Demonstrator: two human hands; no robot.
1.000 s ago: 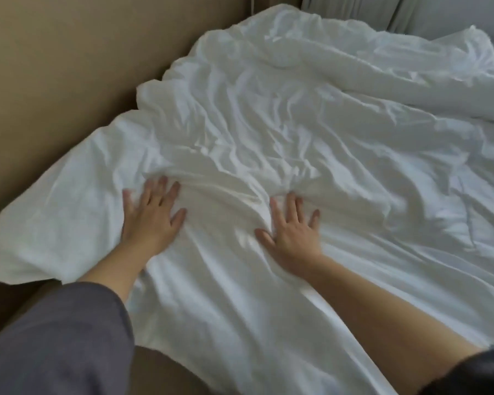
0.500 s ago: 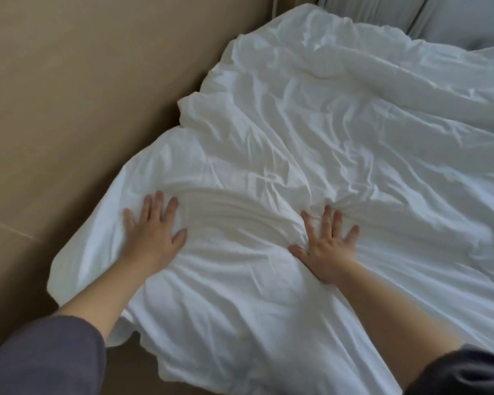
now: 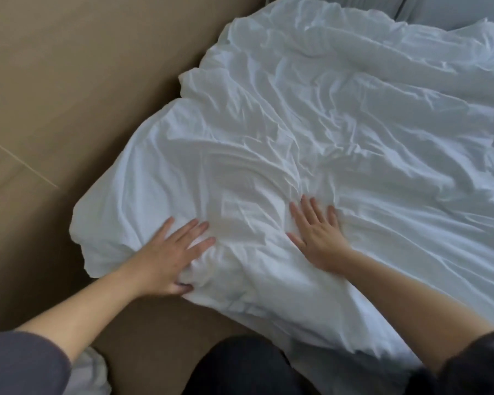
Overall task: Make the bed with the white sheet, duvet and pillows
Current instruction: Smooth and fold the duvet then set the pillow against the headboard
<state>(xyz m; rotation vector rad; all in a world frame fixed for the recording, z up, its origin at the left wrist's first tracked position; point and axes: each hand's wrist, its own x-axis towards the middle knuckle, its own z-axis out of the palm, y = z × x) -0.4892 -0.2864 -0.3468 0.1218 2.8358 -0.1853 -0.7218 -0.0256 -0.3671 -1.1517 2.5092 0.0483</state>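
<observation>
The left hand (image 3: 169, 258) is lying flat with straight fingers, gripping nothing, on the near corner of the crumpled white fabric duvet (image 3: 325, 124), and the right hand (image 3: 317, 240) is pressing flat just beside it, also released. The duvet is covering the bed but is wrinkling everywhere, so I judge the smoothing is only beginning; pillows are not showing.

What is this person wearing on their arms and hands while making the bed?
The left hand and right hand are bare: no gloves, and no rings or watch that I can see. The left sleeve is grey, the right sleeve darker, almost black; both stop above the forearms, which are uncovered.
</observation>
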